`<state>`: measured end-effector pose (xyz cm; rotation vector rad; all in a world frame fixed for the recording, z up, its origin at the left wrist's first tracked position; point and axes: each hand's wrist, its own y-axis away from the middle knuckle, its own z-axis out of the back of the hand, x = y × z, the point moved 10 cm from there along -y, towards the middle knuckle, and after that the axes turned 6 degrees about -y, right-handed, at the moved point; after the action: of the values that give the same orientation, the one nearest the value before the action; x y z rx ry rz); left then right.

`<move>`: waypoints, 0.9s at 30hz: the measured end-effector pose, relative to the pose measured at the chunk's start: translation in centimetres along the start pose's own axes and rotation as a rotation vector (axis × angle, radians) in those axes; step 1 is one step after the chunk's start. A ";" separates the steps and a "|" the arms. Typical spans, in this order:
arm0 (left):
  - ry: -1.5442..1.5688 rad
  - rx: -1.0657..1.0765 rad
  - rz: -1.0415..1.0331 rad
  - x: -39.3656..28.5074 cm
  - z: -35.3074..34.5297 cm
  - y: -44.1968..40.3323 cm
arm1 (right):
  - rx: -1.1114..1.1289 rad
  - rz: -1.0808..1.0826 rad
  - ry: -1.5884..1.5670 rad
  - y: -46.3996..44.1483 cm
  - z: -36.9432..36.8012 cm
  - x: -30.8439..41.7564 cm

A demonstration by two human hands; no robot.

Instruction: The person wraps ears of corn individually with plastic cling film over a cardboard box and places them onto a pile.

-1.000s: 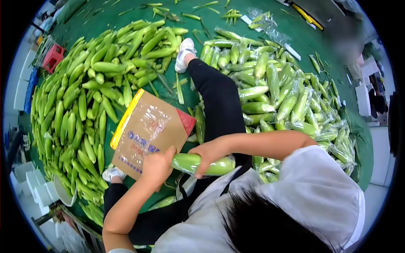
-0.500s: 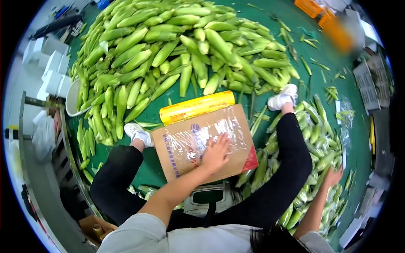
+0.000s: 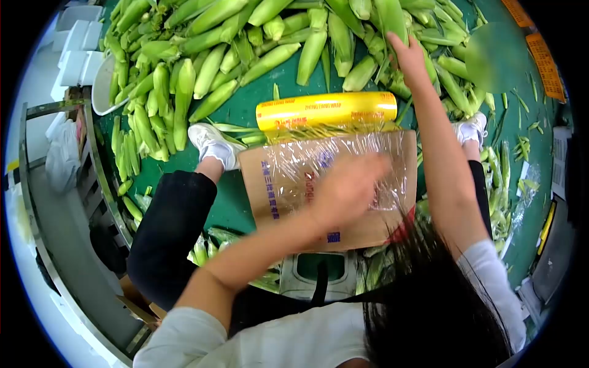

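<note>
At the front edge of the pile, my right hand is closed around the lower end of a green husked ear of corn. My left hand, smeared by motion, is over the cardboard box; its fingers are unclear, and I cannot tell whether it touches the top. Clear cling film covers much of the box's top. Along its far edge lies a yellow roll of plastic wrap. The large pile of unwrapped corn spreads beyond the roll.
Film-wrapped corn lies beyond my right leg, and more wrapped ears are under the box's near left side. A white basin and a metal-framed rack stand at left. Orange crates are at far right.
My right hand has moved from the wrapped corn at right up to the pile and taken hold of an ear. My left hand has shifted right over the box. The view has also shifted.
</note>
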<state>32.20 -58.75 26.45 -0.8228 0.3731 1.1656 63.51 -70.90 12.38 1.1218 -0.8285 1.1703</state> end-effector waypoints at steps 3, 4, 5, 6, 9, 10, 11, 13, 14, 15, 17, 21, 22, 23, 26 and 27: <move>-0.525 -0.092 -0.206 0.6 8.2 -7.8 | 0.254 0.446 0.192 14.2 0.6 6.0; -0.532 0.006 -0.174 1.5 8.0 -8.1 | 0.417 0.507 0.321 18.5 0.1 8.0; -0.545 0.104 -0.144 2.0 7.5 -8.3 | 0.583 0.569 0.447 22.4 -0.4 9.8; -0.177 0.570 0.110 4.2 3.8 -6.8 | 0.648 0.580 0.425 25.4 -0.3 11.0; 0.685 0.729 0.394 2.8 -1.1 0.8 | 0.644 0.455 0.236 29.5 2.6 12.4; 0.786 0.747 0.461 1.9 -1.6 2.5 | 0.581 0.178 -0.160 29.6 4.2 11.2; 1.080 0.611 0.654 1.0 -1.5 4.1 | 0.503 -0.111 -0.552 30.2 5.1 8.7; 1.367 0.395 0.879 -1.6 -1.4 5.5 | 0.508 -0.180 -0.656 32.4 5.8 7.5; 1.347 0.370 0.883 -2.2 -1.9 5.8 | 0.443 -0.212 -0.523 32.9 5.9 6.4; 1.327 0.344 0.895 -2.6 -2.6 6.5 | 0.379 -0.251 -0.391 33.4 6.1 5.0; 1.209 0.271 0.871 -2.8 -3.3 7.6 | 0.268 -0.253 -0.332 34.2 6.5 4.4; 0.963 0.114 0.734 -2.7 -3.1 8.2 | 0.215 -0.066 -0.219 34.4 8.8 5.1; 0.987 0.116 0.742 -3.1 -3.0 8.2 | 0.212 -0.079 -0.279 34.5 8.9 5.1; 1.011 0.118 0.748 -3.6 -3.0 8.1 | 0.209 -0.090 -0.339 34.7 9.1 5.2; 1.089 0.110 0.861 -3.5 -4.6 9.0 | 0.248 -0.041 -0.408 34.9 8.4 5.3; 1.205 -0.010 1.042 -2.8 -4.5 9.9 | 0.352 -0.085 -0.451 36.1 8.0 5.8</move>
<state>22.73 -62.32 21.57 -1.3410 1.9618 1.4608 30.14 -76.58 28.27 1.7362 -0.9229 1.0286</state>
